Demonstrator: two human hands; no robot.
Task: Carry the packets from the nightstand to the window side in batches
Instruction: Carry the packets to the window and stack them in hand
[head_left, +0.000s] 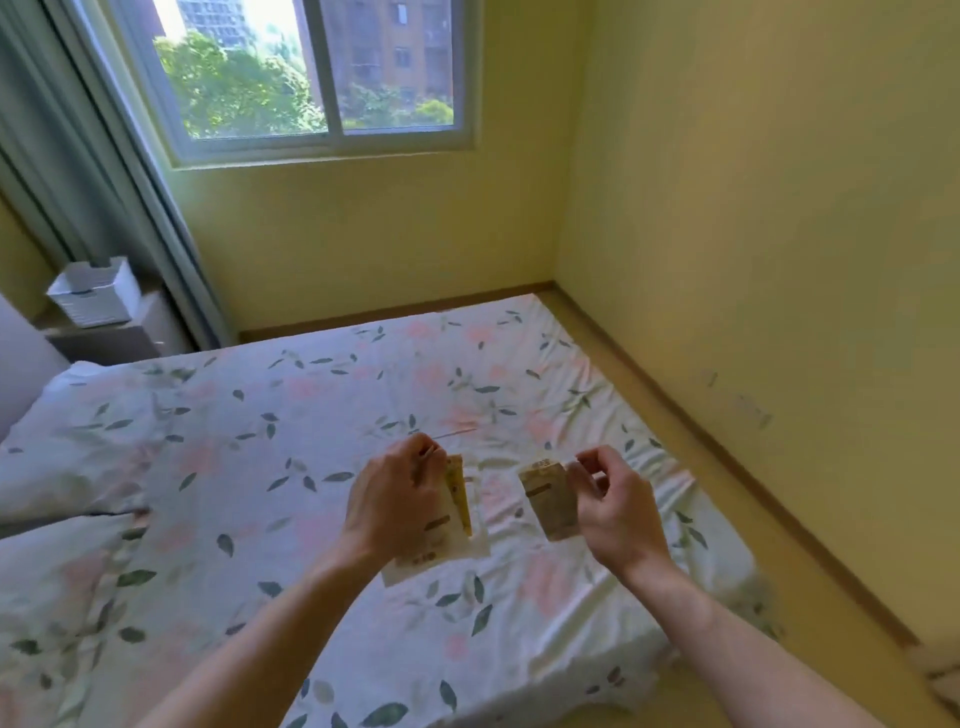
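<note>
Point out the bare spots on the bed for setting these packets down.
Free: the bed between the pillows and the hands, and its far strip toward the window wall. Crowded: under the left hand, where packets bunch, and beside the right hand with its packet.

Two bare forearms are seen entering from the bottom edge, one on each side. No sleeve, cuff or glove is worn on either arm within view. The left hand (395, 499) and the right hand (615, 506) are uncovered, and no ring, watch or wristband can be made out on them. The fingernails are seen to be short and unpainted.
</note>
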